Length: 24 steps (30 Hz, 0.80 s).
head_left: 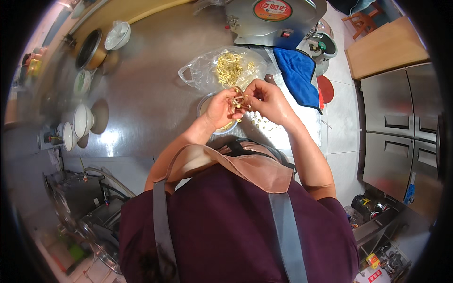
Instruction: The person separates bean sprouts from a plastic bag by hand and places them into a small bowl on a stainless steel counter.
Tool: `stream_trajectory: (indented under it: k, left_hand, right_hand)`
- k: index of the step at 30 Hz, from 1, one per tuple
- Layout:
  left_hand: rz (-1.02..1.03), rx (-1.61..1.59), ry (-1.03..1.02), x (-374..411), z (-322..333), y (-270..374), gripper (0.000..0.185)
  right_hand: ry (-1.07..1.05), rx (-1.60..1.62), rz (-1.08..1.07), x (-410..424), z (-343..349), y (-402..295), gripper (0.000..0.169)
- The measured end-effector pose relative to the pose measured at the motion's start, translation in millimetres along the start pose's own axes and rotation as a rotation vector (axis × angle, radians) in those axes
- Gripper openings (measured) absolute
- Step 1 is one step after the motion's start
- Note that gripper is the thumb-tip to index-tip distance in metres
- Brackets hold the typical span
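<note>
Several bean sprouts (238, 102) with yellow heads lie across the fingers of my left hand (218, 109), which holds them palm up. From the right, the thumb and fingertips of my right hand (270, 102) pinch at the same small bunch. Below my left hand stands a round bowl (200, 106) with a pale rim; sprouts show inside, though my hand and wrist cover much of it. Just beyond my hands, a clear plastic bag (196, 69) lies spread out with a heap of sprouts (229, 69) on it. Small loose bits (263, 122) are scattered beneath my right hand.
A metal machine (244, 32) stands at the far side of the steel counter (148, 81). Near it lie a blue cloth (295, 74) and a brown handle (270, 79). White bowls (82, 120) and a pot (89, 49) line the left edge. A steel cabinet (385, 102) is at right.
</note>
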<state>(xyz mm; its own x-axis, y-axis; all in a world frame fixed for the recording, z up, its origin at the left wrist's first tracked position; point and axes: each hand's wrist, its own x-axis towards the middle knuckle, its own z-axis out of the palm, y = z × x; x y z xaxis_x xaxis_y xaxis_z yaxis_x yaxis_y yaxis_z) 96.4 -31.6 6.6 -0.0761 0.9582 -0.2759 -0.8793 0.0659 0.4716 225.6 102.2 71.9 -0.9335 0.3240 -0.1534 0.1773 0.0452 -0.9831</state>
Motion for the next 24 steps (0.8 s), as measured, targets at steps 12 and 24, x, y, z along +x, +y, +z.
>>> stream_trajectory:
  k: [12, 24]
  left_hand:
    - [0.035, -0.341, 0.197, -24.3, -10.3, -26.0, 0.017]
    - [0.271, 1.241, 0.767, -143.5, -117.6, 27.5, 0.021]
  right_hand:
    - [-0.145, 0.159, 0.079, -9.4, 33.5, -14.3, 0.008]
    - [-0.137, 0.703, 0.339, 16.1, 74.6, 50.2, 0.005]
